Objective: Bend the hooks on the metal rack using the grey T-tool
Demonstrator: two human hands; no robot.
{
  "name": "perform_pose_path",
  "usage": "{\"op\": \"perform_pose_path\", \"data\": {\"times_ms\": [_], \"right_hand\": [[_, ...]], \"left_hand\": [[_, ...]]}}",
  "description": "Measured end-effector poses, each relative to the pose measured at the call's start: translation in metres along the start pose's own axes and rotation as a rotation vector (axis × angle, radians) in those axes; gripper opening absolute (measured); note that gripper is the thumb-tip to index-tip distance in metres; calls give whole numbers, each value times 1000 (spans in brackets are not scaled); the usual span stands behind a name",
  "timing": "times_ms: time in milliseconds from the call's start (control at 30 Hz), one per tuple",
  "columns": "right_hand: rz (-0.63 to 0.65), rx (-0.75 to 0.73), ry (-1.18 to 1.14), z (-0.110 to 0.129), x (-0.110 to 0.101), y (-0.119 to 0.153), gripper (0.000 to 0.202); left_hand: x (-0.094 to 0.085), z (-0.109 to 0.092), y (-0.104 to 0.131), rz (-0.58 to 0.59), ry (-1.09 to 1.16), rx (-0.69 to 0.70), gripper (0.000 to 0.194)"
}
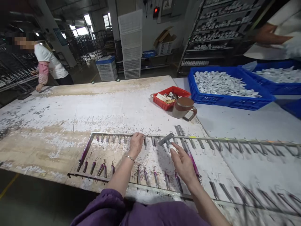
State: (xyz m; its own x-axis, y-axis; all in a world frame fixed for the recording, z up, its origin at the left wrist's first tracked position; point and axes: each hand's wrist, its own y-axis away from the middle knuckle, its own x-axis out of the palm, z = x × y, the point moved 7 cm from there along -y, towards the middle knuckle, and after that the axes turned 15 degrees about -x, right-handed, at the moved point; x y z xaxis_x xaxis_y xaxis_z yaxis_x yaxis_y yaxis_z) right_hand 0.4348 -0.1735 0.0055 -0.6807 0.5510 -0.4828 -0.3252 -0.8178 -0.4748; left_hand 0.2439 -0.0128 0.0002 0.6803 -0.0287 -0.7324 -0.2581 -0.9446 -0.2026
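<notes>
Speckled tabletop (pixel 113 103) — T-shaped piece (pixel 166 139), metal frame (pixel 151 136)

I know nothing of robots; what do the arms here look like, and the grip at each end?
These are human. The left grip, an ungloved hand, has a thin, silvery bracelet at the wrist; a bunched purple sleeve shows higher up. The right grip is also ungloved, with no bracelet, and no sleeve shows there.
</notes>
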Motion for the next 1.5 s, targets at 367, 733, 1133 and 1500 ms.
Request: {"op": "perform_pose_path", "data": {"times_ms": [367,733,1133,1500], "right_hand": [[442,6,339,11,33,-11,42],[127,-99,191,43,15,-46,49],[42,-333,238,61,33,-71,46],[89,-488,376,69,54,-65,43]], "left_hand": [[2,2,-5,-11,-117,2,12],[1,-5,-5,-35,-163,-27,13],[-3,-6,-7,-77,-174,-1,16],[1,-2,-7,-103,-211,6,17]]}}
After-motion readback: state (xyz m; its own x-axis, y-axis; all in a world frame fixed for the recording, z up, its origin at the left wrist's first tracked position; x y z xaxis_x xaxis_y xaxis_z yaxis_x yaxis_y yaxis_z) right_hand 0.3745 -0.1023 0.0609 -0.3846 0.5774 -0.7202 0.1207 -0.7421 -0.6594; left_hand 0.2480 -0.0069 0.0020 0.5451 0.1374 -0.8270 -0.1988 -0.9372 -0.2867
